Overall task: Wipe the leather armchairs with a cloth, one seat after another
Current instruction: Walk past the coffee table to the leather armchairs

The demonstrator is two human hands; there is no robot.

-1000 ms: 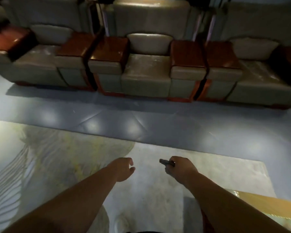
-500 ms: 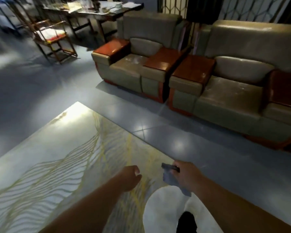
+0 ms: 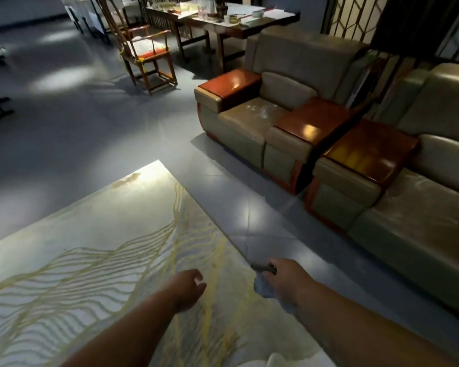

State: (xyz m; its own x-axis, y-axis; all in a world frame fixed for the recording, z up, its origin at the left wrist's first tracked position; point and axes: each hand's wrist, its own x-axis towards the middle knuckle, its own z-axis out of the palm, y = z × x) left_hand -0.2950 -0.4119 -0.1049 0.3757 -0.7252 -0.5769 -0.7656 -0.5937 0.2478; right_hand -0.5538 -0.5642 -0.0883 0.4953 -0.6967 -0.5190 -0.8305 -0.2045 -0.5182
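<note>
My right hand grips a grey-blue cloth that hangs below my fist, low in the middle over the rug's edge. My left hand hangs beside it with loosely curled fingers and holds nothing. Two beige leather armchairs with glossy red-brown wooden armrests stand in a row on the right: the far armchair and the near armchair. Both seats show pale dusty smears. The hands are well short of either chair.
A pale rug with yellow wavy lines covers the floor under my arms. Grey tiles run between rug and chairs. A wooden chair and a cluttered long table stand at the back.
The view has swung left along the row of armchairs, so two chairs now sit on the right. My hands kept their pose, the cloth still in my right hand.
</note>
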